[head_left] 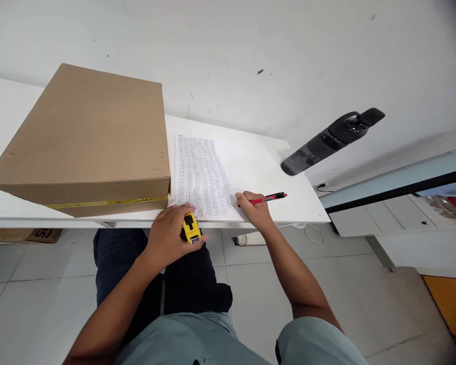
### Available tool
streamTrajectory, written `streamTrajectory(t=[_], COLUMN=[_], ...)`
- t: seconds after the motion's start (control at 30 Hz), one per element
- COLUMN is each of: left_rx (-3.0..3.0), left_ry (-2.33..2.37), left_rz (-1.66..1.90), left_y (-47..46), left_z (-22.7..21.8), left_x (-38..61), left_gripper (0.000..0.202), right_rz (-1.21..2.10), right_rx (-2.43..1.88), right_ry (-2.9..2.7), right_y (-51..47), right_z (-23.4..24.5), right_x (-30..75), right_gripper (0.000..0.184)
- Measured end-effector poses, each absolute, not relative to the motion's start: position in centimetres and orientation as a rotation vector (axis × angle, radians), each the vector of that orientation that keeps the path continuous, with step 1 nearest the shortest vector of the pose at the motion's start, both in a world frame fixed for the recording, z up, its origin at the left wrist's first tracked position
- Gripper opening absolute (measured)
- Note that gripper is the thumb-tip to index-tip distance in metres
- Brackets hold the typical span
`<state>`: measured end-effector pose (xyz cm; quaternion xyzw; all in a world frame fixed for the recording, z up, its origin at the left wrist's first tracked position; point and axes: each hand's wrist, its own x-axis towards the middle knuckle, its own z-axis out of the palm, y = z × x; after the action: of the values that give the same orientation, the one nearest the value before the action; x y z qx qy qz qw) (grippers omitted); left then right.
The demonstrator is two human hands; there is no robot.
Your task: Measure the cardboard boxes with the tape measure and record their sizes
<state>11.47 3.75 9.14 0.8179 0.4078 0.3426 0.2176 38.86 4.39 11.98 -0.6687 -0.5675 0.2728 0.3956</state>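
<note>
My left hand (169, 234) is wrapped round a yellow and black tape measure (192, 228) at the table's front edge, its fingertips on the lower edge of a sheet of paper (201, 175). Rows of small handwriting cover most of that sheet. In my right hand (254, 208) a red pen (266, 198) with a black end is pinched, its tip down at the lower right of the writing. A large closed cardboard box (95, 137) with a strip of yellow tape along its front stands just left of the paper.
A dark bottle (323, 142) stands near the right end of the white table (258, 157), close to the wall. Another cardboard box (23, 235) lies on the floor at left. White drawers (383, 215) stand at right.
</note>
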Motion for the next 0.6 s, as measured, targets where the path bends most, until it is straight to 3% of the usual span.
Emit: streamTrajectory(t=[0.23, 0.43, 0.6], left_rx=[2.247, 2.234, 2.228], left_ry=[1.137, 1.168, 1.166], left_rz=[0.953, 0.925, 0.879], left_y=[3.8, 3.2, 2.6], left_z=[8.9, 8.5, 9.0], left_x=[11.5, 11.5, 11.3], left_gripper=[0.058, 0.069, 0.076], right_rz=[0.640, 0.595, 0.193], right_rx=[-1.734, -1.706, -1.721], right_ry=[-1.460, -1.530, -1.625], right_y=[4.5, 4.0, 2.7], right_z=[11.5, 11.8, 11.0], right_x=[39.2, 39.1, 38.0], right_gripper=[0.049, 0.050, 0.042])
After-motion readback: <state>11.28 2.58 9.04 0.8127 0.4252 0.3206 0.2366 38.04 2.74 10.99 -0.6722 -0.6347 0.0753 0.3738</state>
